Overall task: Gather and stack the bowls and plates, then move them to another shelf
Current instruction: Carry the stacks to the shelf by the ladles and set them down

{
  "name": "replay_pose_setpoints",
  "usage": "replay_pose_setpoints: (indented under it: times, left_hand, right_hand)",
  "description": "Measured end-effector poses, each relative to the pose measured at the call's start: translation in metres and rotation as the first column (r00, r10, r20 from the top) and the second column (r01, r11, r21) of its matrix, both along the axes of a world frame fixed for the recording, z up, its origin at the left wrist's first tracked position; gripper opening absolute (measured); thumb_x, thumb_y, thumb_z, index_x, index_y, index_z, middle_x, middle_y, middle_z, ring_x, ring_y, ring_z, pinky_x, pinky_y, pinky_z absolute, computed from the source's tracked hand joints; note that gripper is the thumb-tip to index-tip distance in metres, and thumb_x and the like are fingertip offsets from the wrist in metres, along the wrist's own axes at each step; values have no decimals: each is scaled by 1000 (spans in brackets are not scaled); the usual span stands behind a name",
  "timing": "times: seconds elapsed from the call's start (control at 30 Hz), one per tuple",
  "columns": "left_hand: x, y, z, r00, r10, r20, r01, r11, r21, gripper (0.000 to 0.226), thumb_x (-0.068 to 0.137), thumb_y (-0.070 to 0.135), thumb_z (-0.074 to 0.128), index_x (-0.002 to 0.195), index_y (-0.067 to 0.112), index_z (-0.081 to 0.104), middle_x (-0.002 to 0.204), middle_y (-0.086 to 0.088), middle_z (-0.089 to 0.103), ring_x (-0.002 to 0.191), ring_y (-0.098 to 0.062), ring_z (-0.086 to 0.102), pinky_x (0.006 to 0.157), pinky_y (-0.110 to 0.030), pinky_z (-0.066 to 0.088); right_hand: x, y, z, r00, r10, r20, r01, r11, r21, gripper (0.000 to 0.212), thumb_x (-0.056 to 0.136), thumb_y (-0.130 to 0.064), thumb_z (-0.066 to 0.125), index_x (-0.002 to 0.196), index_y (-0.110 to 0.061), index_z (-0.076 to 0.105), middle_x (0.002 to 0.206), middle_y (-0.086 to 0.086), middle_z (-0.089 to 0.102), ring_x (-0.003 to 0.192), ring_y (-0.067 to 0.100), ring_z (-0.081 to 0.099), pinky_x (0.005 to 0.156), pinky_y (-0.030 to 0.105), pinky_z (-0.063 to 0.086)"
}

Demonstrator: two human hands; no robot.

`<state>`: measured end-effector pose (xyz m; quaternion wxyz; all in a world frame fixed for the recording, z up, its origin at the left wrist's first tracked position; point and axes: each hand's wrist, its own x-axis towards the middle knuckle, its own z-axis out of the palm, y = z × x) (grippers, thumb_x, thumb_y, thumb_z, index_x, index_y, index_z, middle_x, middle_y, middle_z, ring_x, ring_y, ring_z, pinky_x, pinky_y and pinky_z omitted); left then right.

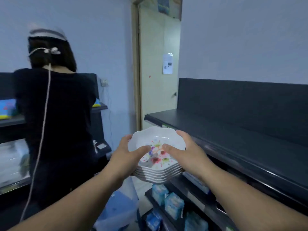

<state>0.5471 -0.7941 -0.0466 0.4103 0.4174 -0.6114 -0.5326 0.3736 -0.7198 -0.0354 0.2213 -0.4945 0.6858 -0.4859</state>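
Beside dark shelf (216, 129), both hands grip seven-plate stack (157, 175).

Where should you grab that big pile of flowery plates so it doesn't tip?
Grip the stack of plates at two opposite edges, coming in from both sides. The left hand and right hand do this now: fingers wrapped around the rims, thumbs resting on the top plate. The stack is wide and many-layered, so a two-sided grip probably keeps it level.

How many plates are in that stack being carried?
About 7, judging by the rim edges, all nested in one stack held between the left hand and right hand; blur may hide more.
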Motion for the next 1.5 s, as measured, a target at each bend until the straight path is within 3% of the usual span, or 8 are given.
replay_pose_setpoints:
  times: [0.23, 0.5, 0.63, 0.83, 0.97, 1.13, 1.23, 1.5]
  left_hand:
    - [234, -12, -9, 972, 204, 115, -195, 977, -87, 62, 70, 38, 78, 122, 44, 45, 107, 18, 65, 96, -7, 66, 86, -34, 54]
    - [502, 1, -15, 850, 447, 279, -409, 893, -187, 64, 63, 38, 83, 111, 57, 44, 107, 24, 63, 92, 7, 61, 73, -13, 49]
    - [596, 13, -26, 793, 518, 321, -477, 855, -202, 73, 61, 41, 86, 113, 62, 39, 109, 30, 60, 97, 12, 58, 79, -15, 49]
    - [696, 14, -43, 694, 631, 346, -588, 774, -235, 75, 59, 44, 87, 104, 70, 32, 105, 40, 53, 98, 21, 50, 69, -4, 43]
    - [741, -1, -51, 665, 654, 360, -602, 755, -258, 84, 55, 45, 89, 111, 64, 30, 116, 37, 48, 107, 19, 46, 73, -2, 40]
    - [795, -27, -57, 639, 669, 381, -607, 742, -285, 107, 43, 50, 91, 130, 55, 30, 127, 30, 48, 123, 4, 46, 101, -30, 45]
    - [829, -41, -60, 608, 703, 370, -638, 710, -300, 112, 42, 48, 93, 135, 47, 30, 131, 24, 48, 126, 0, 46, 104, -35, 44]
    - [940, -41, -79, 531, 785, 319, -755, 609, -243, 102, 53, 29, 94, 132, 48, 31, 126, 22, 52, 119, 2, 50, 90, -18, 49]
  right_hand:
    - [214, -70, -12, 933, 359, 19, -360, 930, 80, 79, 70, -47, 78, 137, -43, 38, 111, -25, 59, 102, 1, 59, 89, 27, 51]
    - [482, -120, -32, 741, 668, 71, -671, 734, 106, 77, 65, -32, 85, 120, -54, 37, 102, -29, 61, 90, -10, 60, 70, 9, 48]
    - [583, -142, -52, 656, 750, 78, -754, 647, 113, 91, 55, -30, 86, 131, -49, 39, 107, -24, 65, 98, -5, 63, 83, 23, 55]
    - [698, -171, -66, 512, 854, 88, -857, 502, 114, 84, 68, -18, 81, 126, -51, 30, 102, -32, 52, 92, -11, 52, 64, 9, 42]
    - [752, -199, -73, 405, 910, 92, -912, 396, 104, 88, 64, -25, 88, 126, -51, 32, 101, -34, 55, 93, -12, 55, 72, 10, 45]
    - [806, -246, -70, 158, 986, 53, -978, 149, 147, 102, 53, -27, 94, 115, -70, 26, 109, -41, 56, 105, -19, 53, 75, 5, 45]
    - [843, -270, -68, 32, 997, 67, -988, 21, 154, 95, 61, -11, 91, 108, -63, 27, 104, -44, 51, 89, -37, 44, 67, -5, 39]
    - [983, -293, -86, -50, 995, 86, -989, -61, 136, 98, 54, -28, 95, 120, -62, 32, 116, -32, 58, 107, -17, 54, 76, 4, 44]
